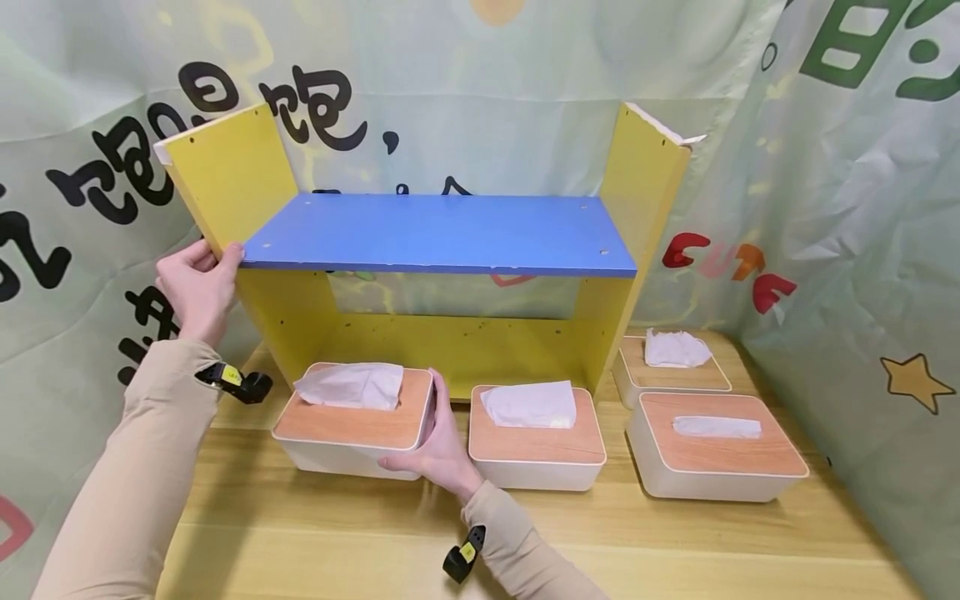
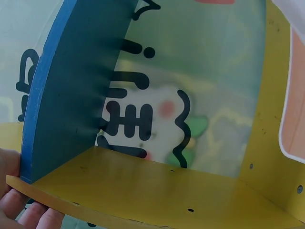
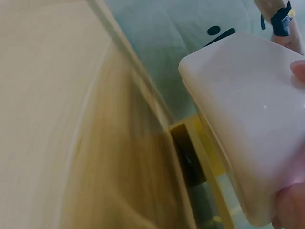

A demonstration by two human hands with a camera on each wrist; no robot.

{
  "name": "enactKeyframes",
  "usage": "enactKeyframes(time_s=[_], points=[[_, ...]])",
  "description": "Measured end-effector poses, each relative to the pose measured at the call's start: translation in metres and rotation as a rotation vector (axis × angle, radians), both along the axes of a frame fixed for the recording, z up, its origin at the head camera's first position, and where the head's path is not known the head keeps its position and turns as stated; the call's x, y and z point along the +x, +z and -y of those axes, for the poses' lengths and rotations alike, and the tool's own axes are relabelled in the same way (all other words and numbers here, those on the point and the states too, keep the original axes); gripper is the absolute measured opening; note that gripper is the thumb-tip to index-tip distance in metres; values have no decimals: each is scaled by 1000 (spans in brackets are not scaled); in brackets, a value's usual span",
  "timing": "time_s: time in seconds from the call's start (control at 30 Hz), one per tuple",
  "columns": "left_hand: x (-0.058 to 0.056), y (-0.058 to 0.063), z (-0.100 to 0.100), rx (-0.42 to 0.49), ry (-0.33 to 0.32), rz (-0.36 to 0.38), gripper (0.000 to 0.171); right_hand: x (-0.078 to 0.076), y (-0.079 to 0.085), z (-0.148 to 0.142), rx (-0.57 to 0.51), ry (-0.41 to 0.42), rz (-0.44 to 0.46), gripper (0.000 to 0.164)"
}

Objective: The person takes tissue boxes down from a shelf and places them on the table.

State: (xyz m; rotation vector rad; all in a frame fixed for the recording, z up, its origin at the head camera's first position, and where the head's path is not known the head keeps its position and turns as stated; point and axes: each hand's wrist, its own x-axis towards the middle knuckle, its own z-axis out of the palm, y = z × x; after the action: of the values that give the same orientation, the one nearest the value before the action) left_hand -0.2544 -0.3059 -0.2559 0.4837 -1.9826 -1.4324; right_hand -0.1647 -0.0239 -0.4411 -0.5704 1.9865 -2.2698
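Observation:
A small shelf unit with yellow side panels (image 1: 232,158) and a blue board (image 1: 442,233) stands on the table. My left hand (image 1: 198,287) grips the left side panel where the blue board meets it. In the left wrist view, thumb and fingers (image 2: 29,210) lie on opposite sides of the panel's edge. My right hand (image 1: 442,446) holds a white tissue box (image 1: 352,458) by its right end, in front of the shelf unit's lower left part. This box has a wood-look lid with a tissue sticking out. A smooth white face of it fills much of the right wrist view.
Right of my right hand sits a second tissue box (image 1: 536,475). Two more, a front one (image 1: 720,487) and a rear one (image 1: 636,385), stand at the table's (image 1: 337,550) right. A printed cloth backdrop (image 1: 487,108) hangs behind and on both sides.

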Motion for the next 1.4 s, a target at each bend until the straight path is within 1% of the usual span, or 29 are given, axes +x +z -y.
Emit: enactKeyframes(time_s=[0.17, 0.27, 0.47, 0.57, 0.77, 1.03, 1.23, 1.4], points=[[0, -1, 1, -1, 5, 10, 45, -1, -10, 1, 20, 3, 4, 135], [0, -1, 1, -5, 7, 7, 45, -2, -16, 1, 14, 5, 8, 135], [-1, 0, 1, -13, 8, 13, 46, -4, -24, 1, 43, -8, 14, 137], [-1, 0, 1, -12, 8, 16, 46, -5, -27, 1, 56, -5, 26, 138], [-1, 0, 1, -9, 5, 12, 46, -6, -35, 0, 59, 11, 23, 137], [-1, 0, 1, 1, 6, 13, 46, -8, -41, -1, 106, 3, 33, 137], [-1, 0, 1, 7, 11, 13, 45, -8, -44, -3, 141, 15, 45, 137], [0, 1, 0, 10, 5, 3, 44, -9, -47, -5, 135, 29, 45, 137]])
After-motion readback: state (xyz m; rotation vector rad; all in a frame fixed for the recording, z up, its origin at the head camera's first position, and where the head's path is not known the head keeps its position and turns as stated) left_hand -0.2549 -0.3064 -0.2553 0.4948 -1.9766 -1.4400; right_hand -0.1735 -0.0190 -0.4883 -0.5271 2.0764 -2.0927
